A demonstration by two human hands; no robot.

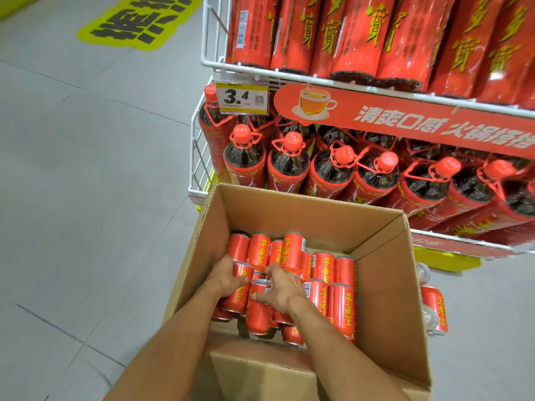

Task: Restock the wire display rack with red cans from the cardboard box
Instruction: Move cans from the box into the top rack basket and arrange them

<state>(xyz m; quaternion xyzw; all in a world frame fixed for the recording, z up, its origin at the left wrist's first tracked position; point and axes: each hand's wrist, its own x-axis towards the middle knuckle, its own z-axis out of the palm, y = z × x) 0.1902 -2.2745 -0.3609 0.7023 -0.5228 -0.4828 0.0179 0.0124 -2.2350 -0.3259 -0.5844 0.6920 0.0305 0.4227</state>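
On grey floor (86,198) (tiled): cardboard box (388,299); left hand (228,274), right hand (282,287) seemingly grip red cans (292,251).

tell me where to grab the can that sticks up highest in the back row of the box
Grip the tallest can round its upper side wall, coming from above and slightly from the right. Its top end rises past the neighbouring cans, so that part is bare. Other cans crowd its lower half.

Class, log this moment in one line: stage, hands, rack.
stage: picking from cardboard box; left hand: grips red can; right hand: grips second red can; wire rack: untouched
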